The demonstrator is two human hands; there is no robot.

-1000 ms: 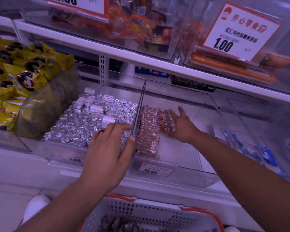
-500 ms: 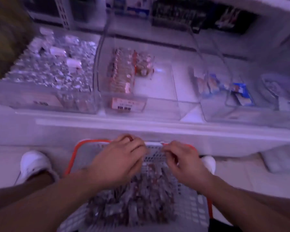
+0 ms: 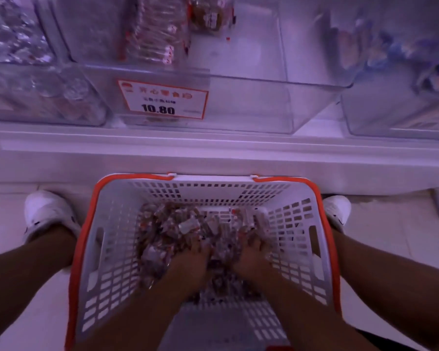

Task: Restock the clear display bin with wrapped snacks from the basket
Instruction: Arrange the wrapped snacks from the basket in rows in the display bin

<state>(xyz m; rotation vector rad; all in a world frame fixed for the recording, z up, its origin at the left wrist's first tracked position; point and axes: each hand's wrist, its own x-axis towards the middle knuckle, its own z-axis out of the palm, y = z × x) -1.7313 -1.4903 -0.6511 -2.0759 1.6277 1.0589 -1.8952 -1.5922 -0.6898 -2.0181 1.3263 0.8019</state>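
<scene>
Both my hands are down in the basket (image 3: 107, 249), low in the middle of the frame. My left hand (image 3: 193, 259) and my right hand (image 3: 254, 254) sit side by side, fingers pushed into the heap of wrapped snacks (image 3: 178, 229), which spreads out ahead of my fingertips and to the upper left of my left hand. The wrappers cover my fingers, so I cannot tell whether either hand is closed on any. The basket stands on the floor between my white shoes (image 3: 48, 214), against the shelf (image 3: 213, 153). Above it, at the top of the frame, is the clear display bin (image 3: 264, 107) with its 10.80 price tag (image 3: 162, 100); a few rows of snacks (image 3: 150, 34) lie in its left part.
</scene>
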